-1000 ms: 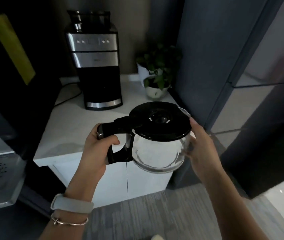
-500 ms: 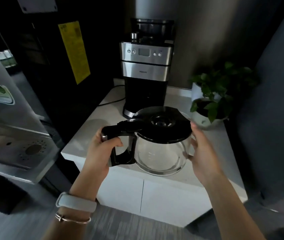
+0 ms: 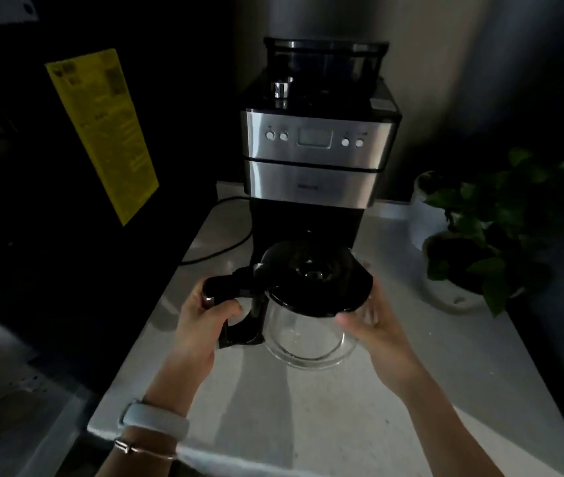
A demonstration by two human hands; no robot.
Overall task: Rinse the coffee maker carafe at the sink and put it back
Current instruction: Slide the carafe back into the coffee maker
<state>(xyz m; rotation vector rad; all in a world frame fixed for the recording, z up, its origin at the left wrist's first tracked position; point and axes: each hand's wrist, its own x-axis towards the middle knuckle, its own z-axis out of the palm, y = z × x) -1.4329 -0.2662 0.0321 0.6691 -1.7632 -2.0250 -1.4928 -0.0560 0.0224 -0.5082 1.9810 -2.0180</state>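
Note:
A glass carafe with a black lid and black handle hangs just above the white counter, right in front of the coffee maker. My left hand is closed around the carafe's handle. My right hand lies flat against the carafe's right side, fingers along the lid's rim. The coffee maker is steel and black, and its lower bay behind the carafe is dark. The carafe's glass looks empty.
A potted green plant in a white pot stands at the counter's right. A black power cord runs left of the machine. A dark wall with a yellow notice rises at the left; a metal drip tray sits lower left.
I have come closer to the counter. The carafe, held in both hands, has moved forward from beyond the counter's edge to just in front of the coffee maker.

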